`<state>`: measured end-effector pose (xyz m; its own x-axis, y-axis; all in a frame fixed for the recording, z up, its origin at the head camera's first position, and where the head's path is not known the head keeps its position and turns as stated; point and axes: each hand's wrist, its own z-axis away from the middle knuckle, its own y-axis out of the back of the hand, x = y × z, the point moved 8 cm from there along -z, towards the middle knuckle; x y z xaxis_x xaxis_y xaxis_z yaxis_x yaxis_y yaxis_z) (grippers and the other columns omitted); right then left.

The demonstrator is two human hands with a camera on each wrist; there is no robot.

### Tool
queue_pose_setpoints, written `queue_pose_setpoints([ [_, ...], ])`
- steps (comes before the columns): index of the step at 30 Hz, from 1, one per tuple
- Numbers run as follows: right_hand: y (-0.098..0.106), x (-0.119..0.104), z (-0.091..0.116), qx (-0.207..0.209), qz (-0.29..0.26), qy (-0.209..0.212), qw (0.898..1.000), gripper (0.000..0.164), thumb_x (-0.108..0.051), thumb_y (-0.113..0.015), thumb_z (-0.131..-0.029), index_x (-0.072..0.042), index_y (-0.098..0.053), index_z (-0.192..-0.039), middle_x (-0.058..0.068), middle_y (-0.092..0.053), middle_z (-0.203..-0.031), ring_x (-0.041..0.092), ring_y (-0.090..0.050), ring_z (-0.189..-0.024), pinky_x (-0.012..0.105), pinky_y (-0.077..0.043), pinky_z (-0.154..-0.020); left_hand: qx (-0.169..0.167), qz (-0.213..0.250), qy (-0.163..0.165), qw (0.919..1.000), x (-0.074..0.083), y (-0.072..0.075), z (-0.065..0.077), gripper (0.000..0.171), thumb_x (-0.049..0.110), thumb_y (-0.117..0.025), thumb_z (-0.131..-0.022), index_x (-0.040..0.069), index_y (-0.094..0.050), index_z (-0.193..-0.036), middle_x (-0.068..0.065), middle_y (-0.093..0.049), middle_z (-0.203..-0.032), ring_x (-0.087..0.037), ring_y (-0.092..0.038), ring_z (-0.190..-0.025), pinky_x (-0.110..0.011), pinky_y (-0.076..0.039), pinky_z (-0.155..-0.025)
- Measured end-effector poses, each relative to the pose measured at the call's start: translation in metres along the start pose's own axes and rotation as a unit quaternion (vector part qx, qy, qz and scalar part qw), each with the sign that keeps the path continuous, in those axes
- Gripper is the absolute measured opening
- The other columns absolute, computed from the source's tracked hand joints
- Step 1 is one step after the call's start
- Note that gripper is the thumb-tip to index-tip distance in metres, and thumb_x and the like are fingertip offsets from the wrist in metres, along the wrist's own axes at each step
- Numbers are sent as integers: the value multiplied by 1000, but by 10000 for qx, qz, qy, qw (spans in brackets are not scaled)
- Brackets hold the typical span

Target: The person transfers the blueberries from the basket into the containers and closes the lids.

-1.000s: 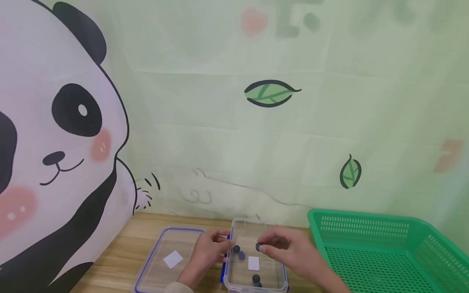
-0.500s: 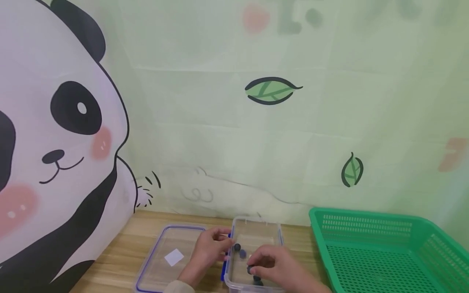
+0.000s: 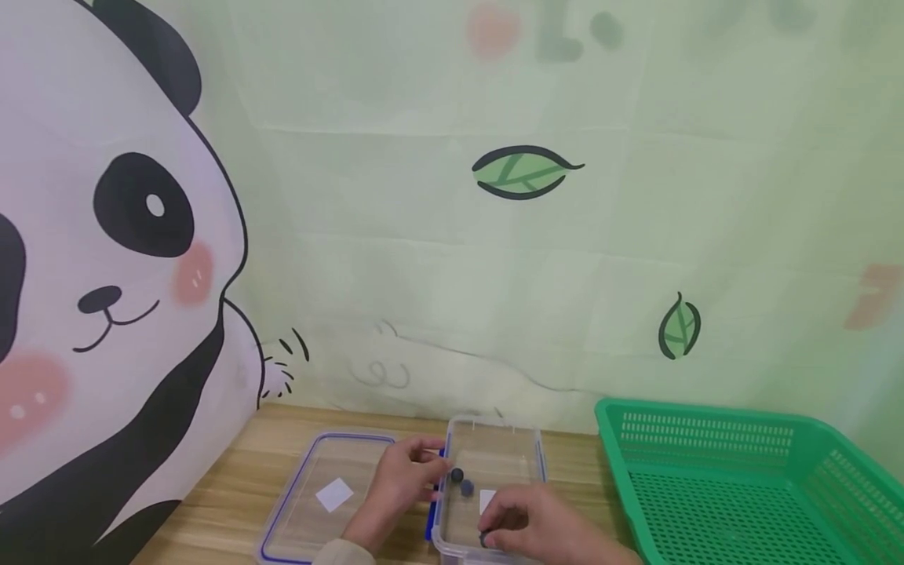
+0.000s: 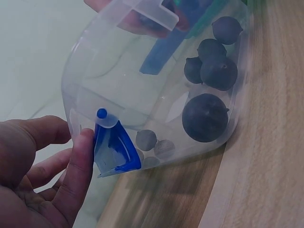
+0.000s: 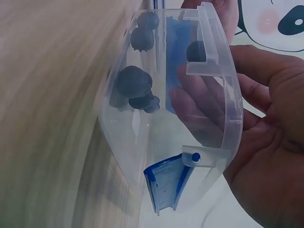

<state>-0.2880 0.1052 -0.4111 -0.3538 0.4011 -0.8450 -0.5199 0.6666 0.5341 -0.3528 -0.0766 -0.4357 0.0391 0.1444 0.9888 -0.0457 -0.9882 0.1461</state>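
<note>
A clear plastic box (image 3: 494,451) with blue latches stands on the table. My left hand (image 3: 400,482) holds its left side, thumb near the rim and a finger against the blue latch (image 4: 118,147). Low over the front of the box, my right hand (image 3: 533,519) pinches a blueberry (image 5: 196,51), which shows through the plastic in the right wrist view. Two blueberries (image 3: 462,482) lie near the left wall. More blueberries (image 4: 218,71) show in the left wrist view; in the head view the right hand covers the front ones. A white square (image 3: 487,499) on the box floor is partly covered.
Left of the box lies its clear lid (image 3: 293,502) with a blue seal and a white square (image 3: 334,494). A green perforated basket (image 3: 614,471) stands on the right. Behind the wooden table (image 3: 240,463) hangs a printed panda cloth (image 3: 424,298).
My right hand has carried the blueberry from the right side of the box toward its front and lower down. The left hand keeps its place on the box.
</note>
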Motion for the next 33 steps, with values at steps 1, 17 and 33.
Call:
queue_pose_setpoints([
  [1,0,0,0,-18,31,14,10000,6,-5,-77,-96,-7,-77,-101,-7,-74,-95,7,-66,-89,23,-57,-82,2,7,1,10000,0,0,0,39,0,-77,-90,-7,-68,-127,-13,-69,-100,-19,-71,-81,-35,-68,-66],
  [17,14,-14,5,407,-240,-82,9988,8,-4,-75,-98,-5,-76,-106,5,-75,-101,17,-69,-91,24,-60,-79,-7,99,-47,9999,4,2,0,40,-1,-77,-89,-8,-68,-127,-13,-67,-100,-19,-69,-81,-35,-68,-65],
  [33,50,-54,33,1134,495,319,9918,10,-18,-76,-100,-13,-78,-109,-2,-76,-104,14,-71,-94,28,-62,-86,1,76,43,10000,-1,0,-1,40,-2,-77,-90,-6,-68,-128,-13,-67,-102,-20,-69,-82,-35,-68,-66],
])
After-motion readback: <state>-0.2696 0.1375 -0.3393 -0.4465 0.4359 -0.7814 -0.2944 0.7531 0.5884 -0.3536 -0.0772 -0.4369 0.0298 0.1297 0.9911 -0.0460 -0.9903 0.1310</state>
